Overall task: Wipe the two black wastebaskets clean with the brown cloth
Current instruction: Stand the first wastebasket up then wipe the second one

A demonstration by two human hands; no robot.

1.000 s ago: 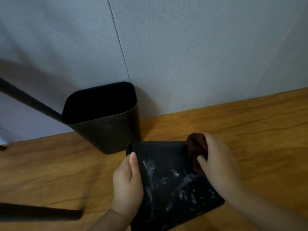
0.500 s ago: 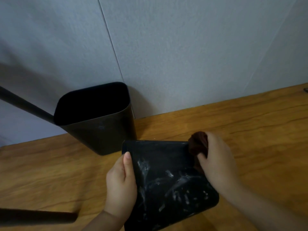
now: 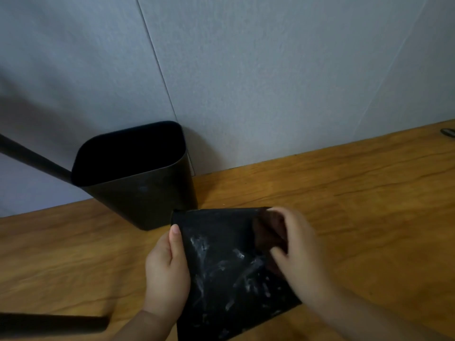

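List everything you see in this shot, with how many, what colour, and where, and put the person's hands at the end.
upright wastebasket: one, black, standing on the table against the wall, left of centre
lying wastebasket: one, black with whitish smears, on its side at the near edge
cloth: one, brown, on the lying wastebasket's upper right
table: one, wood brown
wall: grey panels, behind
black bars: two, far left, one slanted, one low
small dark object: one, far right edge, unclear
left hand: grips the lying wastebasket's left edge
right hand: holds the cloth
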